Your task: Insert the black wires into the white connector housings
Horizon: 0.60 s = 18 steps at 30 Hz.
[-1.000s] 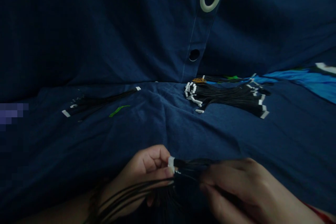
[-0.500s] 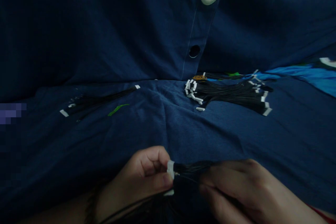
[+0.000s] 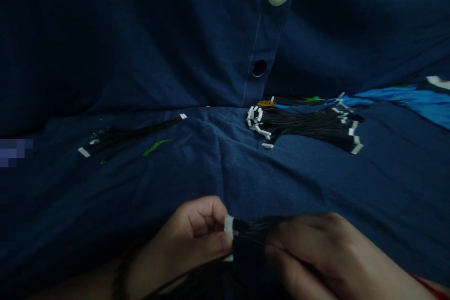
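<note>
Between thumb and fingers, my left hand (image 3: pixel 190 239) pinches a white connector (image 3: pixel 228 227) at the end of a bundle of thin black wires (image 3: pixel 255 225). My right hand (image 3: pixel 316 248) is closed at the wires just right of the connector, thumb and index finger pressed together on a thin wire. One wire end with a small metal tip lies close against the connector's lower right side. Below my left thumb shows a second white connector (image 3: pixel 228 258), with more dark wires hanging under the hand. The right fingertips are partly in shadow.
Dark blue cloth (image 3: pixel 197 168) covers the surface and rises behind. On it, a pile of black wire harnesses (image 3: pixel 305 122) with white connectors lies right, beside brown rubber bands (image 3: pixel 266 103). A smaller harness (image 3: pixel 140 129) and a green strip (image 3: pixel 157 147) lie left.
My right fingers have shifted very slightly left, and the metal-tipped wire end sits a little closer to the connector. My left hand keeps its pinch.
</note>
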Each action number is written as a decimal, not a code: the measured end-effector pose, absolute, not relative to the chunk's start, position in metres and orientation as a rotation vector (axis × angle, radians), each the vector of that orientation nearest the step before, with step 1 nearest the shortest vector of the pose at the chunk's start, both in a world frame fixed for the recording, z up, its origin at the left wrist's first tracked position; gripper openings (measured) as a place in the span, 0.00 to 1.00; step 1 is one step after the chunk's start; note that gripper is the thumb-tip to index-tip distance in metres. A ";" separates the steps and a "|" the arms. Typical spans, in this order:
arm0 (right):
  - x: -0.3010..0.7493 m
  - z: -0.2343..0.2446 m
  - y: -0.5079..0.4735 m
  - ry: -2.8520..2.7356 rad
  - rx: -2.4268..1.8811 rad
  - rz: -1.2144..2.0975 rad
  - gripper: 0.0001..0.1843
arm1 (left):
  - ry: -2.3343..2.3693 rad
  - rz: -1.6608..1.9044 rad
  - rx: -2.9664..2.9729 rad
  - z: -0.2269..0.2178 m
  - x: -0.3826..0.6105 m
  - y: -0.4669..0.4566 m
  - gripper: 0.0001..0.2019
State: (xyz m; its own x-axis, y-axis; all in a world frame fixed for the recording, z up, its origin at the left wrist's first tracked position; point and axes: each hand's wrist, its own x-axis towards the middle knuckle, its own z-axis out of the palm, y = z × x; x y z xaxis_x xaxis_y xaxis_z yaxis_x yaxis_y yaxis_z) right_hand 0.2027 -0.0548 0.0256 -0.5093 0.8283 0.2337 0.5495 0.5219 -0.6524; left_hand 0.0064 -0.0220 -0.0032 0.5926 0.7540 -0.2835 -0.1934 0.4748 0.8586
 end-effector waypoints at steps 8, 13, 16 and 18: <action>0.204 0.034 -0.052 -2.243 -1.122 0.740 0.11 | 0.732 0.647 0.847 -0.003 0.008 -0.023 0.12; 0.203 0.031 -0.052 -2.269 -1.120 0.739 0.12 | 0.720 0.655 0.878 -0.005 0.007 -0.023 0.13; 0.204 0.030 -0.053 -2.300 -1.143 0.742 0.12 | 0.745 0.615 0.980 -0.006 0.006 -0.024 0.12; 0.204 0.029 -0.054 -2.309 -1.152 0.743 0.12 | 0.766 0.593 1.055 -0.005 0.006 -0.026 0.11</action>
State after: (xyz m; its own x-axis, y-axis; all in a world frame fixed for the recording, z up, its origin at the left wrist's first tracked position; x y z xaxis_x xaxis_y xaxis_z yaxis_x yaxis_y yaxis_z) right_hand 0.2042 -0.0542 0.0292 -0.5485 0.8220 0.1532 0.5783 0.5053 -0.6405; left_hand 0.0056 -0.0256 -0.0053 0.6057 0.7494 -0.2674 -0.0700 0.3849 0.9203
